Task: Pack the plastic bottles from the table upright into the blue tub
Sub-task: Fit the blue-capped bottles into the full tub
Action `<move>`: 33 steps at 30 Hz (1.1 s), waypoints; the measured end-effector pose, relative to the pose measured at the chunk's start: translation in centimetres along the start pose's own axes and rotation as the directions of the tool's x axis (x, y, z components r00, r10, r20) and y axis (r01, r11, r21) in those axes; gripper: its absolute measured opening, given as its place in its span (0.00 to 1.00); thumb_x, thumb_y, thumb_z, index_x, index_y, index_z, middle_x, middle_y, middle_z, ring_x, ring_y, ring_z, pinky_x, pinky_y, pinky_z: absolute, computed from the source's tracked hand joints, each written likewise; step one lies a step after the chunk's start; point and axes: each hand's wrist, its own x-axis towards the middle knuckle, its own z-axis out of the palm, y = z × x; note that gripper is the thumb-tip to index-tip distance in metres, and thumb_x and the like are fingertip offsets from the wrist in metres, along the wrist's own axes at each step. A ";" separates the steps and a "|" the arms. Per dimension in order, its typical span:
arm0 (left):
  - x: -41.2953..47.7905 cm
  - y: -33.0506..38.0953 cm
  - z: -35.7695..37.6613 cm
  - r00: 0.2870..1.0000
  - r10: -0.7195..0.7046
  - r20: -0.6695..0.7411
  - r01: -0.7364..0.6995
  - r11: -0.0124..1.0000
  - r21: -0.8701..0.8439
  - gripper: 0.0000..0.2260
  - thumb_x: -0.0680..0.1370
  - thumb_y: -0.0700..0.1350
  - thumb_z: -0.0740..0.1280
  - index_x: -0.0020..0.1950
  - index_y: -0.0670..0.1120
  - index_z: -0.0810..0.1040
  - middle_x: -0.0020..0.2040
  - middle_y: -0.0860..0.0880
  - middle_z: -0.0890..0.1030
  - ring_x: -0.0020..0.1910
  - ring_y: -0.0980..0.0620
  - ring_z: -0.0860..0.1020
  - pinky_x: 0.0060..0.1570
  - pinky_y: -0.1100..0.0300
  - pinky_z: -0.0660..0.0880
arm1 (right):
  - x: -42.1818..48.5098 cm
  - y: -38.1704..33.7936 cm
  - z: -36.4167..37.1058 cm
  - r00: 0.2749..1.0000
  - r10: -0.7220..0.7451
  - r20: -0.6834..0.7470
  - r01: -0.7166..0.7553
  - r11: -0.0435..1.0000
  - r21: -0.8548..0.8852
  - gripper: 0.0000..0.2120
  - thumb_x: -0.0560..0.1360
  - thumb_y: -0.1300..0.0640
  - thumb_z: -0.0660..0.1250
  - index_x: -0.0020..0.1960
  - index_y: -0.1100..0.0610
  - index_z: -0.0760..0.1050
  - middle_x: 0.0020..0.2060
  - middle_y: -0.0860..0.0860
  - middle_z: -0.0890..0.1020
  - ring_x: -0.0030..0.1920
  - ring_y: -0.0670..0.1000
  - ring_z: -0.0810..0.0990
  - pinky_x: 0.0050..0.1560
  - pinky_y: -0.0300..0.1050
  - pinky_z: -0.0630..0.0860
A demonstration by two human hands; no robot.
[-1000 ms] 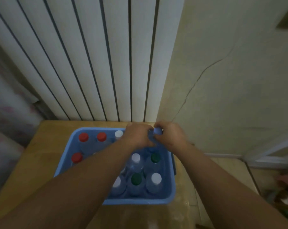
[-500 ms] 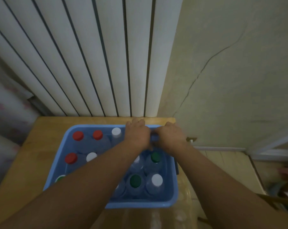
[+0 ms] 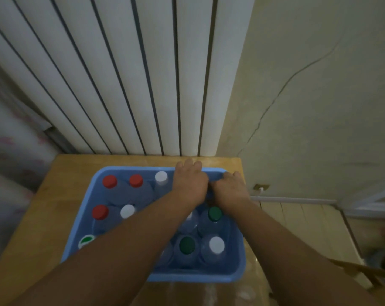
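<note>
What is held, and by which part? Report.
Cannot tell: left grip and right grip meet in the far right corner of the tub, covering whatever lies under them.

In dim light, white vertically ribbed panelling [image 3: 121, 74] with dark grooves rises behind a light wooden desk [image 3: 54, 195], adjoined at right by a cream plaster wall [image 3: 330, 133] bearing a long thin crack [image 3: 275, 100], with a white skirting strip [image 3: 293, 198] above pale floor boards [image 3: 297, 219] and blurred pink-patterned fabric [image 3: 8, 151] at left.
</note>
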 end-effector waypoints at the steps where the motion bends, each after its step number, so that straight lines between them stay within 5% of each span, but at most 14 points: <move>1: 0.0 -0.1 0.0 1.000 0.001 -0.004 -0.001 1.000 -0.012 0.15 0.75 0.59 0.68 0.55 0.50 0.81 0.57 0.49 0.72 0.58 0.46 0.67 0.58 0.50 0.63 | 0.0 0.0 0.1 1.000 0.002 0.005 -0.002 1.000 0.006 0.10 0.75 0.43 0.62 0.52 0.46 0.75 0.45 0.49 0.80 0.55 0.54 0.71 0.51 0.50 0.60; 7: -0.7 -0.8 -0.1 0.999 0.044 -0.031 -0.046 0.996 -0.074 0.16 0.75 0.58 0.67 0.58 0.53 0.80 0.56 0.49 0.71 0.59 0.46 0.66 0.57 0.51 0.62 | -0.4 0.3 -0.6 0.999 0.030 0.026 -0.033 0.994 0.100 0.14 0.74 0.48 0.62 0.59 0.44 0.75 0.53 0.50 0.81 0.60 0.54 0.72 0.59 0.50 0.63; 11: -1.3 -1.7 -0.4 0.999 0.025 -0.039 -0.032 0.982 -0.184 0.18 0.75 0.56 0.68 0.64 0.55 0.77 0.58 0.49 0.72 0.61 0.46 0.67 0.57 0.52 0.65 | -1.0 0.4 -1.6 0.993 0.092 0.069 -0.109 0.939 0.325 0.19 0.73 0.53 0.65 0.65 0.46 0.74 0.59 0.54 0.78 0.61 0.56 0.73 0.58 0.44 0.68; 14: -2.3 -2.9 -1.0 0.998 0.042 -0.045 -0.054 0.952 -0.300 0.23 0.74 0.57 0.69 0.68 0.57 0.73 0.61 0.49 0.73 0.64 0.46 0.68 0.60 0.50 0.66 | -1.6 0.0 -2.3 0.982 0.179 0.063 -0.183 0.810 0.557 0.16 0.74 0.55 0.67 0.61 0.50 0.78 0.57 0.55 0.81 0.56 0.55 0.78 0.55 0.44 0.74; 17: -3.9 -4.2 -1.7 0.992 0.077 -0.097 -0.111 0.905 -0.411 0.24 0.73 0.57 0.70 0.68 0.55 0.75 0.62 0.49 0.75 0.64 0.47 0.70 0.64 0.50 0.67 | -2.4 -0.9 -2.9 0.982 0.181 0.048 -0.173 0.779 0.603 0.12 0.74 0.55 0.67 0.57 0.51 0.80 0.53 0.52 0.83 0.53 0.52 0.79 0.54 0.45 0.75; 22: -6.7 -6.0 -2.2 0.989 0.002 -0.147 -0.070 0.886 -0.458 0.16 0.75 0.53 0.69 0.62 0.54 0.79 0.59 0.50 0.78 0.61 0.48 0.73 0.62 0.53 0.70 | -4.0 -2.6 -4.1 0.985 0.154 0.078 -0.171 0.797 0.579 0.12 0.75 0.50 0.67 0.57 0.51 0.78 0.53 0.49 0.82 0.52 0.50 0.79 0.54 0.46 0.76; 25: -8.2 -7.0 -2.3 0.999 -0.040 -0.032 0.022 0.900 -0.435 0.12 0.76 0.54 0.67 0.59 0.54 0.80 0.55 0.49 0.78 0.57 0.48 0.75 0.56 0.53 0.74 | -4.8 -3.8 -4.8 0.991 0.098 0.089 -0.131 0.812 0.569 0.18 0.72 0.46 0.70 0.60 0.51 0.77 0.55 0.49 0.81 0.53 0.50 0.79 0.55 0.46 0.76; 28: -9.7 -7.4 -2.3 0.995 0.004 0.095 0.027 0.944 -0.329 0.09 0.76 0.54 0.67 0.53 0.53 0.80 0.49 0.50 0.79 0.48 0.50 0.78 0.45 0.54 0.76 | -5.1 -5.3 -4.8 0.996 0.024 0.084 -0.058 0.901 0.430 0.23 0.71 0.42 0.70 0.63 0.49 0.76 0.58 0.49 0.80 0.59 0.51 0.76 0.59 0.47 0.73; 33: -10.8 -7.2 -1.6 0.979 0.013 0.202 0.038 0.969 -0.244 0.04 0.76 0.46 0.68 0.45 0.47 0.75 0.37 0.51 0.74 0.43 0.49 0.78 0.41 0.57 0.73 | -5.2 -7.9 -4.3 0.995 -0.013 0.100 -0.005 0.985 0.175 0.18 0.73 0.45 0.67 0.60 0.48 0.76 0.58 0.53 0.79 0.57 0.55 0.76 0.57 0.49 0.73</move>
